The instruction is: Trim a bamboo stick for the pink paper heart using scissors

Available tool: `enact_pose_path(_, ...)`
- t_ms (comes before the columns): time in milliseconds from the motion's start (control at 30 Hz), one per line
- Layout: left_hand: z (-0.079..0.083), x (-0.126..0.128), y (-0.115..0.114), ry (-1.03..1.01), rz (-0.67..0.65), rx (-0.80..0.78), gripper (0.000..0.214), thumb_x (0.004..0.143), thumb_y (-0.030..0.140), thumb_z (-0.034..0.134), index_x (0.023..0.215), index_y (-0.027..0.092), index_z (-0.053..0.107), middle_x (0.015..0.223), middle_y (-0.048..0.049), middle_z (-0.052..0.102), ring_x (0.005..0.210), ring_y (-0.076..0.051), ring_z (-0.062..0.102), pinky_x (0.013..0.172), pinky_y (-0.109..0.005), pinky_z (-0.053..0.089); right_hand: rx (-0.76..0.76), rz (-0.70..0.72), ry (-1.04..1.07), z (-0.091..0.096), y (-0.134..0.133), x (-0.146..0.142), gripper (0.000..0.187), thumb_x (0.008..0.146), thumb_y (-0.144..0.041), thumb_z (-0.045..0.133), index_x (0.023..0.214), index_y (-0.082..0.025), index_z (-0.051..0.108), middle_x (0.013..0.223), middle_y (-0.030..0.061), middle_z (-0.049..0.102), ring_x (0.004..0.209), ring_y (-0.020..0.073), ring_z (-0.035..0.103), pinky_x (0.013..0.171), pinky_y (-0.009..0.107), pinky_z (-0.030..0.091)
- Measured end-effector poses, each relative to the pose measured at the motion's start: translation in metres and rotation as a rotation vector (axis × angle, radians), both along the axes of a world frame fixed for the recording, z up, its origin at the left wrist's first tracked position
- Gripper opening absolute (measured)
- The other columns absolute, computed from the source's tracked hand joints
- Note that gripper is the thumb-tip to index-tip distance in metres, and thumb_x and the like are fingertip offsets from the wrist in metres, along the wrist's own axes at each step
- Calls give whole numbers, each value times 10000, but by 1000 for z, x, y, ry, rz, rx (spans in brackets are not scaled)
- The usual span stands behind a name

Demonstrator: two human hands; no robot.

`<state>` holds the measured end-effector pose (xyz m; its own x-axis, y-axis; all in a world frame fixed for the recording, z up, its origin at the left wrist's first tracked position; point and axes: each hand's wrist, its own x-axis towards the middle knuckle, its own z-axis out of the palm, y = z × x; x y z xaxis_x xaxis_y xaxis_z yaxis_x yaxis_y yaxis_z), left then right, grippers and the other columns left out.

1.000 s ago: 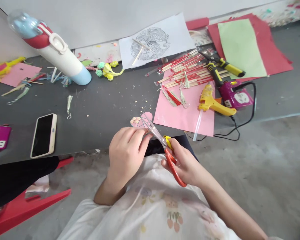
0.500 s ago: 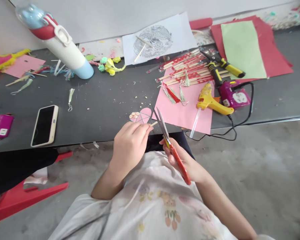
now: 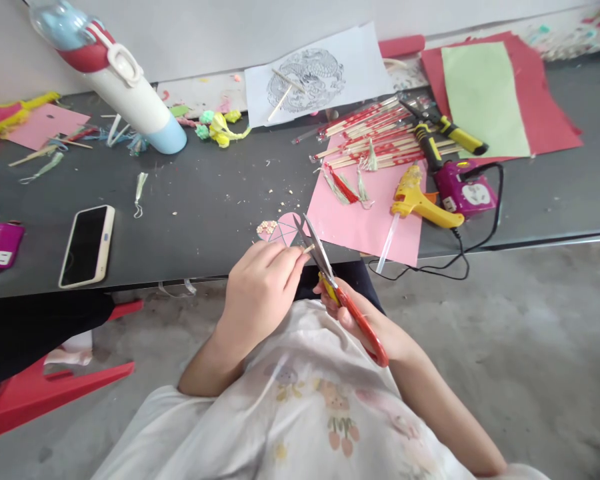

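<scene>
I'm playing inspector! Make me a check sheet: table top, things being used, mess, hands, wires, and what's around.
Surface: dark gray table, pale crumbs scattered.
Job's things: scissors open near the tip of a pale stick; contact unclear.
Clutter: phone, bottle, yellow glue gun, pliers, green sheet.
Hands: left hand holds the pale stick, right hand the scissors.
Cables: black cord hangs past the front edge.
Surroundings: gray floor, red plastic furniture.

A bottle [image 3: 130,100] stands at the far left. A phone [image 3: 87,247] lies near left on the table [image 3: 190,233]. A dragon drawing [image 3: 325,73] is far, right of the bottle.
</scene>
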<state>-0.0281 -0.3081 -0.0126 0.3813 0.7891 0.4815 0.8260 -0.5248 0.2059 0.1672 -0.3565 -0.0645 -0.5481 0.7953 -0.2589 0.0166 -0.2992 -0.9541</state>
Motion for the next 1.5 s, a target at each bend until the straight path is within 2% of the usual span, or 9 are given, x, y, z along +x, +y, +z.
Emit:
enact_pose_path(167, 0, -1, -1, 7, -2, -9, 87, 884, 192, 574, 843, 187, 651, 767, -8, 686, 727, -155, 589, 693, -277, 459, 11, -7, -10, 0, 1, 0, 581, 870, -686, 421, 1223, -225, 442, 826, -1, 407, 711, 150, 391, 647, 288, 400)
enact_pose_path(433, -1, -2, 0, 33, -7, -23, 104, 890, 190, 564, 827, 185, 646, 761, -5, 676, 735, -159, 583, 690, -278, 457, 9, 15, -59, 2, 3, -1, 568, 871, -693, 409, 1158, -203, 430, 823, -6, 408, 695, 141, 375, 637, 283, 382)
enact_pose_path(933, -1, -5, -1, 56, -16, -62, 148, 912, 204, 525, 829, 191, 647, 753, -18, 665, 728, -166, 579, 662, -288, 441, -13, 14, -7, -3, 1, -2, 520, 891, -665, 405, 1143, -213, 460, 809, -12, 392, 683, 137, 360, 629, 287, 371)
enact_pose_path(1100, -2, -4, -2, 92, -11, -60, 142, 909, 206, 533, 837, 184, 654, 757, -15, 665, 738, -166, 571, 670, -286, 443, -56, -38, -55, -7, -1, -6, 501, 889, -669, 402, 1088, -214, 472, 779, -30, 391, 648, 119, 338, 593, 270, 346)
enact_pose_path(1367, -7, -5, -1, 127, -9, -93, 166, 921, 204, 503, 849, 186, 651, 762, -24, 656, 746, -169, 571, 684, -292, 455, 4, -83, -151, -7, -3, -15, 397, 931, -586, 398, 951, -200, 489, 750, -35, 428, 640, 112, 374, 580, 256, 358)
enact_pose_path(1500, -4, 2, 0, 139, 75, -96, 143, 909, 209, 520, 966, 163, 642, 889, -69, 663, 835, -204, 581, 735, -324, 472, -5, -83, -258, -8, 2, -15, 353, 945, -549, 388, 942, -211, 487, 724, -37, 444, 620, 118, 398, 575, 267, 381)
